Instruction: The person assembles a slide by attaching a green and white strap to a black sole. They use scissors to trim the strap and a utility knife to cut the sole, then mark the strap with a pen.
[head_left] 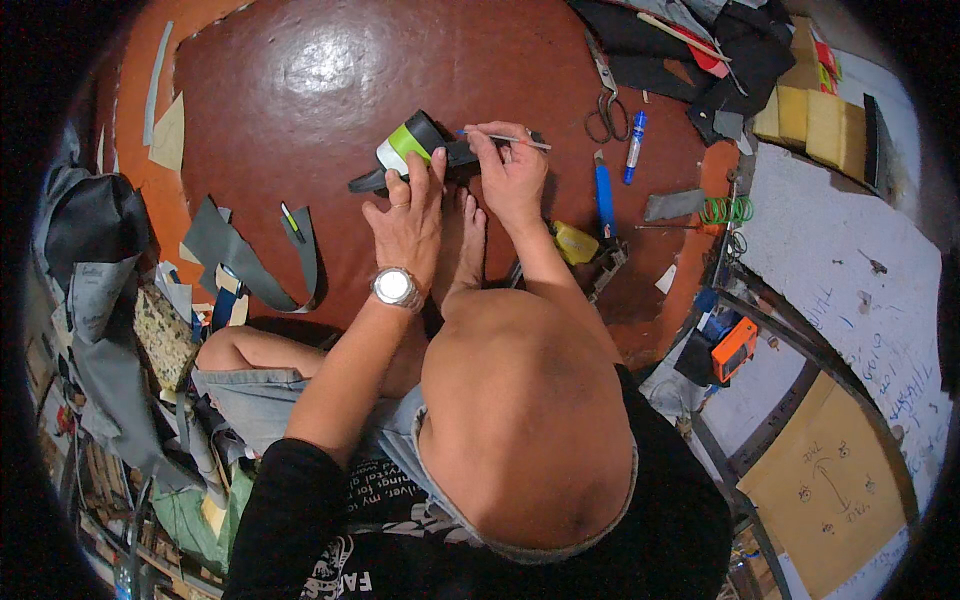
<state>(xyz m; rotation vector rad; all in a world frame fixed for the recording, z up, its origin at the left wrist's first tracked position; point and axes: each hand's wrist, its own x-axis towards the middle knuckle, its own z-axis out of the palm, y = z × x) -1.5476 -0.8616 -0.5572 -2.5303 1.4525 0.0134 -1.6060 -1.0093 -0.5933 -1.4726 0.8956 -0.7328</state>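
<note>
A short cylinder-like piece with black, green and white bands (408, 142) rests on the reddish-brown work surface (300, 120), beside my bare foot (463, 240). My left hand (408, 215), with a ring and a silver watch, grips its near side with the fingertips. A dark strip (369, 183) sticks out from the piece on the left, and dark material also runs to the right under my right hand. My right hand (512, 178) pinches a thin pen-like stick (525, 143), its blue end pointing left toward the piece.
Scissors (607, 105), a blue marker (635, 148), a blue cutter knife (604, 195) and a yellow tool (575, 243) lie to the right. Grey strips (260, 270) with a black-and-yellow pen (291, 220) are at left. Yellow foam blocks (810, 122) sit far right.
</note>
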